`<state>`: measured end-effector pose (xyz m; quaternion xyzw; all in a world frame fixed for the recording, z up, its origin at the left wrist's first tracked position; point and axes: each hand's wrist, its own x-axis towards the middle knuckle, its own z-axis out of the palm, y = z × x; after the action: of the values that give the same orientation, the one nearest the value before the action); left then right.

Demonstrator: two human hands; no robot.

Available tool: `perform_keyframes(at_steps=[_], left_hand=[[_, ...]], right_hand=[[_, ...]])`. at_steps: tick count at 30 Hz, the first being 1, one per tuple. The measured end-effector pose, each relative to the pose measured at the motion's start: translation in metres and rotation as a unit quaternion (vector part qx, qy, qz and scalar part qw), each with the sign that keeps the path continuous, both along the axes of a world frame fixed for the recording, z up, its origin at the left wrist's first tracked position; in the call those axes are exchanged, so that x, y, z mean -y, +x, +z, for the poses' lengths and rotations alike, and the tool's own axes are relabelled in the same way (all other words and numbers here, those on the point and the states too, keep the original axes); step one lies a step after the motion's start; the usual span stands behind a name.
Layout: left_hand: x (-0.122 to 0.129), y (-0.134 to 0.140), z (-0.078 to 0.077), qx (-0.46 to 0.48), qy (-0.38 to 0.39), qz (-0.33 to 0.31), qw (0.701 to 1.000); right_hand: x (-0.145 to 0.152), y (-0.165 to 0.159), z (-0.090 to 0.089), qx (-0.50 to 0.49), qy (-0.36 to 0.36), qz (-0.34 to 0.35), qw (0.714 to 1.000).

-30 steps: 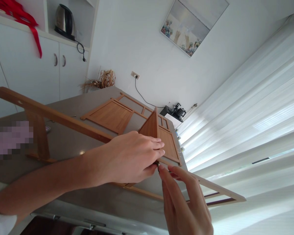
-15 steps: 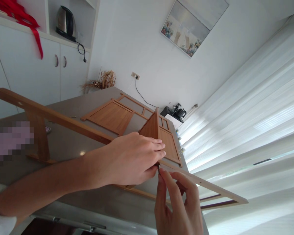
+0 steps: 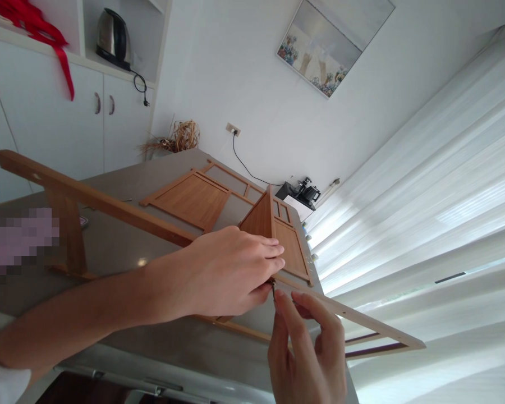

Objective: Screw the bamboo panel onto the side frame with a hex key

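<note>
Wooden frame (image 3: 109,203) extends across the bench (image 3: 151,174), passing under the left hand (image 3: 225,269) and out to either side of it. Left hand: fingers close together, laid over the frame where an upright panel (image 3: 257,216) meets it; any grip beneath is hidden. Right hand (image 3: 305,353): thumb and forefinger pinched at a small metal piece (image 3: 273,286), just beside the left thumb; its type cannot be told. Assessment: frame rails appear joined, and the upright panel appears set in position. Fixing at this joint is judged incomplete, the metal piece seemingly not fully seated. Outstanding: one flat panel (image 3: 187,199) lies beyond the left wrist, a second panel (image 3: 292,249) beyond the left fingertips, both apparently unattached.
</note>
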<state>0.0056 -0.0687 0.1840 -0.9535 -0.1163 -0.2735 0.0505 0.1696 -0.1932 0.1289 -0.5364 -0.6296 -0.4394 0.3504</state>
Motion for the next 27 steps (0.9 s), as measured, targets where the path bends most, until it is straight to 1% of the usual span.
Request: perform_keyframes(at_steps=[2,5,11,14,19,24,27], left_hand=[[0.000,0.000,0.000,0.001,0.002,0.001,1.000],[0.000,0.001,0.000,-0.001,0.001,0.003,1.000],[0.000,0.000,0.001,0.000,0.001,0.000,1.000],[0.000,0.001,0.001,0.004,0.004,0.004,1.000],[-0.001,0.001,0.001,0.003,0.012,0.002,1.000],[-0.002,0.001,0.000,0.004,0.002,-0.003,1.000],[-0.001,0.000,-0.001,0.005,-0.007,-0.004,1.000]], right_hand=[[0.001,0.002,0.000,0.008,-0.016,-0.005,1.000],[0.002,0.002,0.002,0.020,-0.019,-0.012,1.000],[0.008,-0.004,0.015,0.054,-0.064,-0.020,0.996],[0.010,-0.006,0.019,0.062,-0.070,-0.029,0.995],[0.010,-0.004,0.020,0.065,-0.078,-0.015,0.995],[0.010,-0.004,0.022,0.094,-0.066,-0.014,0.993],[0.012,-0.004,0.025,0.103,-0.090,-0.001,0.991]])
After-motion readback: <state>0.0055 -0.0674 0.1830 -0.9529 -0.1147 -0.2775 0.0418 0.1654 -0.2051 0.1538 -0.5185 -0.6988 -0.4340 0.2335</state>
